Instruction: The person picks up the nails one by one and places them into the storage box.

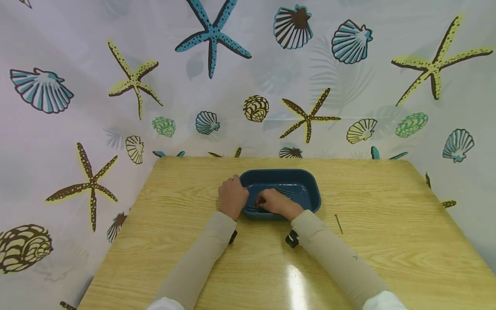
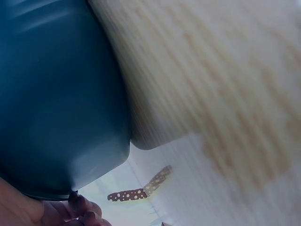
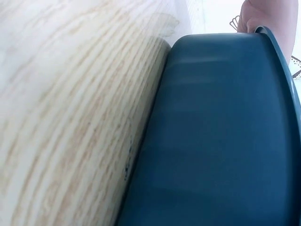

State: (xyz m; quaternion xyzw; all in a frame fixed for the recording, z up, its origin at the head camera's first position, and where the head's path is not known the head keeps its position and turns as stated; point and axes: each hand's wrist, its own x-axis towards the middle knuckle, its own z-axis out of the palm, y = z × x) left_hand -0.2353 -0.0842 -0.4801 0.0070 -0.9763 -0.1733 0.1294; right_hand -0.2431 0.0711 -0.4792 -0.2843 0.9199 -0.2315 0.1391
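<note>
A dark blue plastic tub (image 1: pixel 310 185) stands on the table with several thin nails (image 1: pixel 284 191) lying inside. My left hand (image 1: pixel 233 196) grips the tub's left rim. In the left wrist view its fingers (image 2: pixel 87 207) curl at the rim, and the right wrist view shows the left hand (image 3: pixel 270 16) at the tub's far corner. Over the tub's near side reaches my right hand (image 1: pixel 273 201), fingers bent down toward the nails at the bottom. I cannot tell whether a nail is between those fingertips.
One single nail (image 1: pixel 339 224) lies on the wooden table (image 1: pixel 387 232), right of the tub. A white cloth (image 1: pixel 240 142) printed with starfish and shells hangs behind the table and along its sides.
</note>
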